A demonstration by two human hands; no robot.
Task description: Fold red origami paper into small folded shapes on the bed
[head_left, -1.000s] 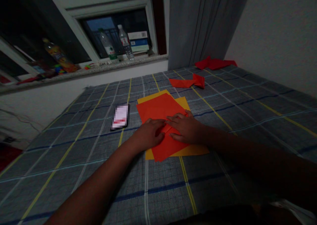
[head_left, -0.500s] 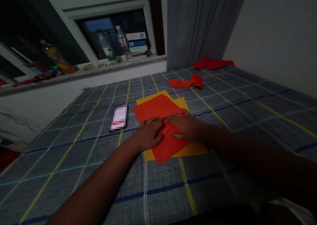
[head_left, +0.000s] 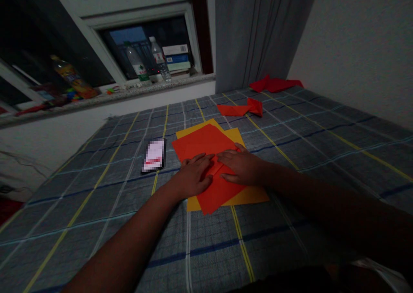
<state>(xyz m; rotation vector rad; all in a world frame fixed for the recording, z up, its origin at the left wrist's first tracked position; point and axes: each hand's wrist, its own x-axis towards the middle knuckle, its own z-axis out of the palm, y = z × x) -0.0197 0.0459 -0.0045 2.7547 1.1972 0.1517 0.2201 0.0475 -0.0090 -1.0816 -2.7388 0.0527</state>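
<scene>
Red-orange paper (head_left: pixel 201 144) lies skewed across a sheet of yellow-orange paper (head_left: pixel 250 196), both flat on a grey plaid bedspread (head_left: pixel 97 207), with a crease showing between the hands. The left hand (head_left: pixel 192 177) and right hand (head_left: pixel 240 166) rest on the red-orange sheet, their fingers (head_left: pixel 201 158) flat and spread a little, gripping nothing, the two sets of tips almost meeting. A black phone (head_left: pixel 153 156) lies just left of the papers, and folded red paper pieces (head_left: pixel 240 109) lie beyond them, toward a grey curtain (head_left: pixel 245 35).
</scene>
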